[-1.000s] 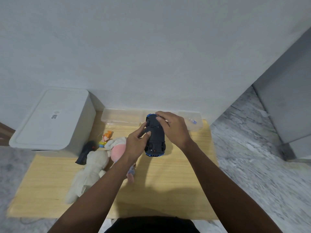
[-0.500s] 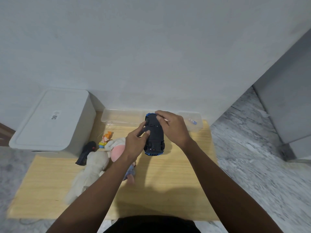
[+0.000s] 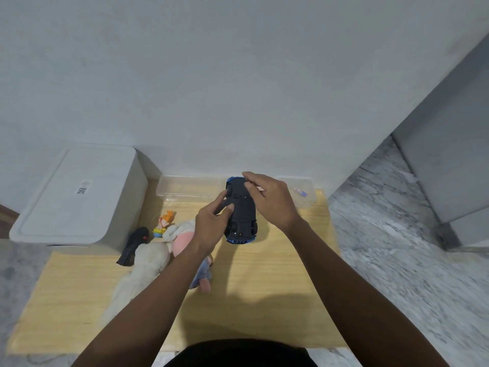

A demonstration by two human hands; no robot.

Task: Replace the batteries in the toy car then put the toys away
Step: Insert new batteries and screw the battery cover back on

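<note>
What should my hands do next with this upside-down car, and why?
Probably work the battery cover loose with the right hand. The toy car is held belly-up above the table, the left hand steadies its side, and the underside looks closed.

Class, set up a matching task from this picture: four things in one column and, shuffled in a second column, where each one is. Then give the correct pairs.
Things
1. toy car
2. white lidded bin
3. black remote
4. clear tray

Places
A. by the wall, behind the car
B. left of the wooden table
C. held underside up in both hands
D. lying beside the plush toy

Pairs: 1-C, 2-B, 3-D, 4-A
</note>
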